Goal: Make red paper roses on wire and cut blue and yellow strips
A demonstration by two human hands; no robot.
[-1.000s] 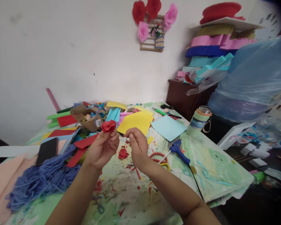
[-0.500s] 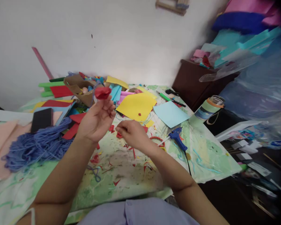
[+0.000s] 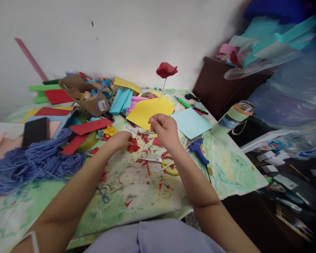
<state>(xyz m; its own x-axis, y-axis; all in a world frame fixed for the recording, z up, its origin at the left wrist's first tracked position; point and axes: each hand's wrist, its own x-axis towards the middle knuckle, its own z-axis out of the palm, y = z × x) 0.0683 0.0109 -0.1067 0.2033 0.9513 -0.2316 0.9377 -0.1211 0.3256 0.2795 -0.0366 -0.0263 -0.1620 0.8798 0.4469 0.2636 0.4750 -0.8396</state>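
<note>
Red flower [image 3: 166,70], raised; wire stem [image 3: 163,86] pinched in right hand [image 3: 164,128]. Second red bloom [image 3: 133,145] on table [image 3: 113,219], touching left hand [image 3: 121,140], grip unclear. Brown carton [image 3: 88,106]: pale ball [image 3: 87,95] inside.

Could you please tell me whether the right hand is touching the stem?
Touching: the head view shows the right hand pinching the stem below the red flower.

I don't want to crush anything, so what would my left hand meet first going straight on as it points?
Probably the lower red flower, right at your left hand; contact is unclear. Red scraps seem to lie beyond, though depth is uncertain.
</note>
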